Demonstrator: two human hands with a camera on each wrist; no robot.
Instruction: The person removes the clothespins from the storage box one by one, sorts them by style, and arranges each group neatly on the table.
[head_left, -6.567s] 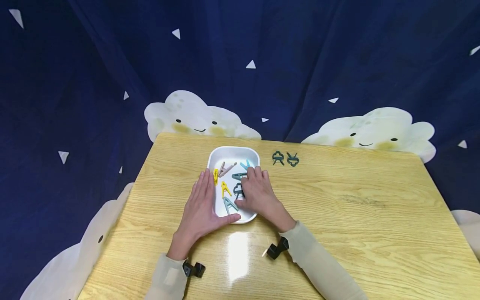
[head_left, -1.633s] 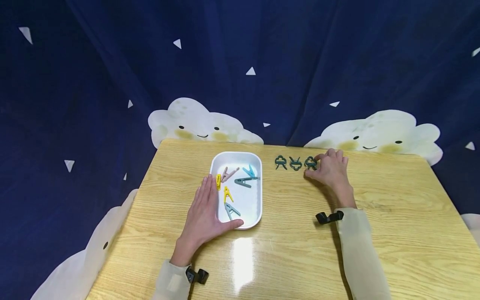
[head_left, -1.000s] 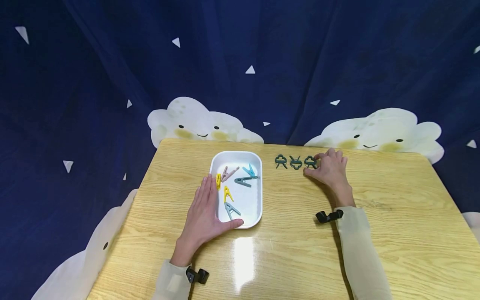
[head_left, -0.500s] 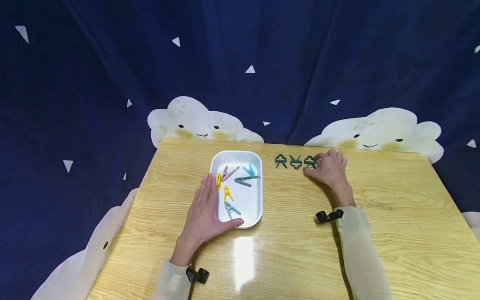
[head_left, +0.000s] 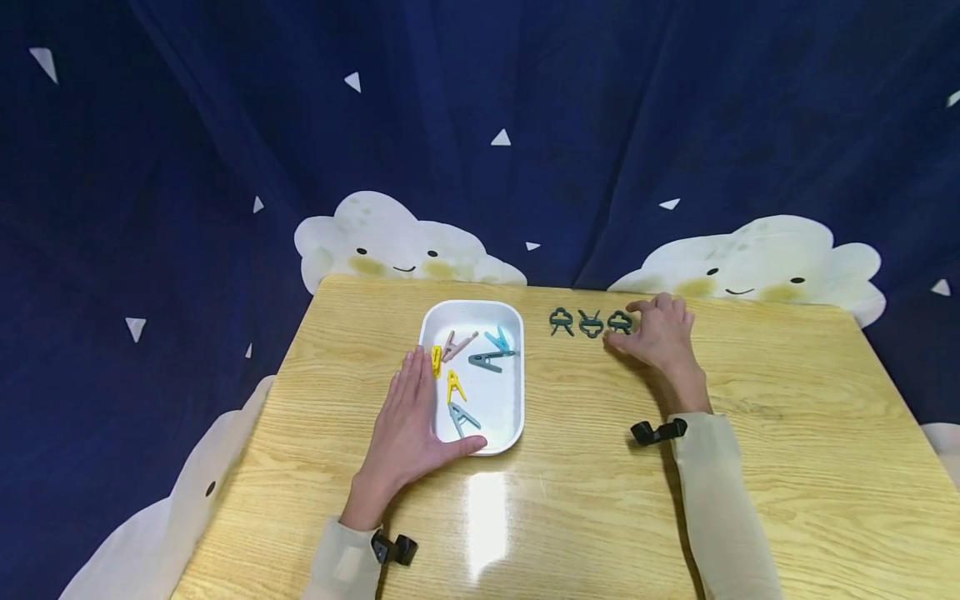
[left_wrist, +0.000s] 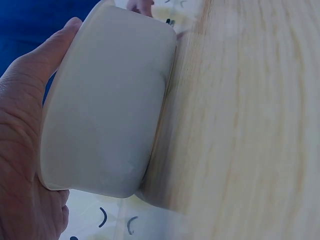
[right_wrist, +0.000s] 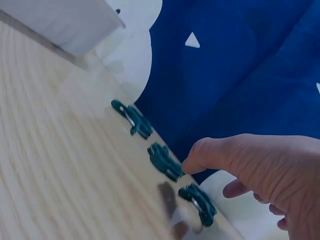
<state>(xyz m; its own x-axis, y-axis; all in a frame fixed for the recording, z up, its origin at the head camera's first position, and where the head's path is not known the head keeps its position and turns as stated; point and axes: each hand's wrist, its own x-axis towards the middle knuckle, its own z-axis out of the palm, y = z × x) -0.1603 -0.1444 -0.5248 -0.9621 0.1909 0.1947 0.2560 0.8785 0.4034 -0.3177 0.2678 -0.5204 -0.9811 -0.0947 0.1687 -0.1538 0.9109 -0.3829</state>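
Observation:
My left hand [head_left: 405, 425] rests against the white tray [head_left: 519, 417] with straight fingers along its left side and the thumb over the near rim. In the left wrist view the tray's outer wall [left_wrist: 105, 100] fills much of the frame. My right hand [head_left: 663, 342] is around the rightmost dark green clover-shaped clip [head_left: 620, 322], thumb and index finger spread apart. The right wrist view shows that clip [right_wrist: 199, 204] lying on the table, not gripped. To its left lie a middle clip [head_left: 591, 324], turned the other way, and a left one [head_left: 561, 321].
Inside the tray are a pink clip [head_left: 457, 347], a light blue clip [head_left: 498, 339], a dark teal clip [head_left: 491, 361], yellow clips [head_left: 456, 386] and a grey-blue clip [head_left: 462, 418]. A dark blue curtain [head_left: 480, 100] hangs behind the wooden table [head_left: 750, 467].
My right hand has left the tray and moved right with a dark green clip, which now lies at the row's right end. Its fingers have just loosened from it. The left hand stays put.

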